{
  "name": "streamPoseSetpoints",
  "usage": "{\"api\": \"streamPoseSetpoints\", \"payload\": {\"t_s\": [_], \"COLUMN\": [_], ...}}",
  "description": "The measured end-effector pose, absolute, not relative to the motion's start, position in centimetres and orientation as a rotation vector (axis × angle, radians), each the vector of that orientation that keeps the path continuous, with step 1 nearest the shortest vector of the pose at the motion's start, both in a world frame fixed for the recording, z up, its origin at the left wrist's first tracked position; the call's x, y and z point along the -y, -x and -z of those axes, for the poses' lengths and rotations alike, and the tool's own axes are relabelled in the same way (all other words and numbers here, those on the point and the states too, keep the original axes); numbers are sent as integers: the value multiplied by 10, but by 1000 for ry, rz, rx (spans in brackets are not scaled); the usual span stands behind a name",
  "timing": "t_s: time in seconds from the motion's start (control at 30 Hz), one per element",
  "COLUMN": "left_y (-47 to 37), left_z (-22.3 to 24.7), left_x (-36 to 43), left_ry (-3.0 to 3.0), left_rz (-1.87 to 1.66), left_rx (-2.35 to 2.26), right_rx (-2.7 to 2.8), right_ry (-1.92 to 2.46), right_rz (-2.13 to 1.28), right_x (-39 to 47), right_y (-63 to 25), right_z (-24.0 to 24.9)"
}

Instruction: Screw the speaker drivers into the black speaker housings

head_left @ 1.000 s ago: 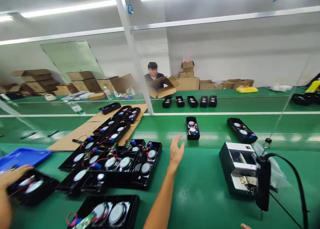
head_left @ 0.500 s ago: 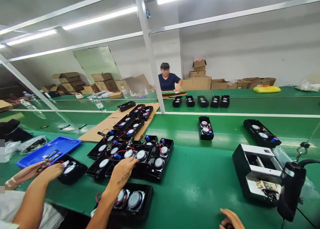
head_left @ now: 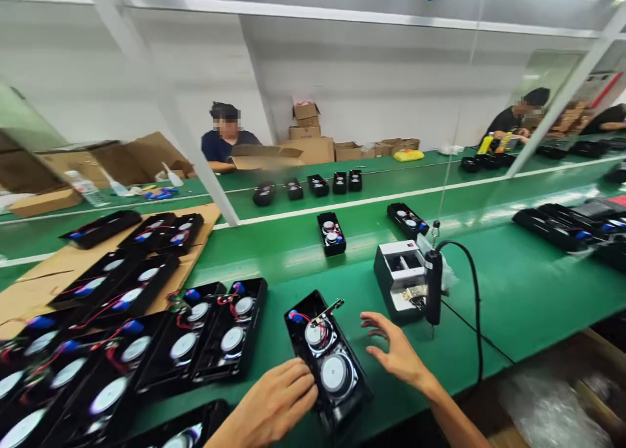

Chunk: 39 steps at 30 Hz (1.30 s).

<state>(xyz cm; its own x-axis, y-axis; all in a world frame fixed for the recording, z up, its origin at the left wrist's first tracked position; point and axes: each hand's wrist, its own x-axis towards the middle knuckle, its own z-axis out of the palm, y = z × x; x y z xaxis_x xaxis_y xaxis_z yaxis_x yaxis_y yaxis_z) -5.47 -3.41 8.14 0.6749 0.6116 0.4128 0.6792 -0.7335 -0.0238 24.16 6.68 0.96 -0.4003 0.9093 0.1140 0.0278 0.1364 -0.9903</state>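
A black speaker housing [head_left: 299, 334] lies tilted on the green bench in front of me, open side up. It has two round silver speakers [head_left: 334, 373], a blue part, red wires and a small circuit board [head_left: 327, 312] standing over its upper speaker. My left hand [head_left: 281, 396] is closed on the housing's left edge, its fingertips partly hidden. To the right, my right hand [head_left: 394, 353] is held open with fingers spread and nothing in it. Behind it stands a black-and-white box-shaped device [head_left: 398, 285], with a black electric screwdriver [head_left: 433, 285] hanging beside it.
Several similar housings [head_left: 239, 324] crowd the bench at left, some on a cardboard sheet [head_left: 29, 278]. More housings [head_left: 331, 233] sit on the green surface beyond. A black cable [head_left: 476, 304] curves down from the screwdriver. Co-workers [head_left: 227, 138] sit across the line.
The view has swung right. My left hand has moved from the group of housings to one standing apart in front of me. My right hand has come up beside it.
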Motion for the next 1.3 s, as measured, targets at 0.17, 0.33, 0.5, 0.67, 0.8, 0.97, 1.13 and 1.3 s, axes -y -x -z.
{"api": "streamPoseSetpoints", "payload": {"t_s": [0.17,0.33,0.5,0.67,0.8,0.97,1.13,1.3], "left_y": [22,-2,-48,-79,-51,17,26,-11], "left_z": [-46,-18,3,1,-12,-15,-2,-6], "left_x": [18,21,29,30,33,22,15,40], "left_ry": [2812,2703,2632,2602,2622,2515,2541,2413], "left_rz": [509,646,674,680,759,819,851,1054], "left_rx": [860,910,1118,1319,1334,1483,1473,1577], "right_rx": [1435,1508,1971,2060,2033,1856,2297,2736], "right_ry": [1049,1238,1478,1277,1062,1038,878,934], "right_rz": [-1516,-1383,-1131,-1216,-1418,-1517,-1038,-687], "right_x": [-60,-63,-92,-112,-109,-82,-50,-27], "right_y": [-256,-248,-205,-181,-202,-241,-251,-244], "right_z": [8,-7,-47,-62,-62,-54,-43,-47]}}
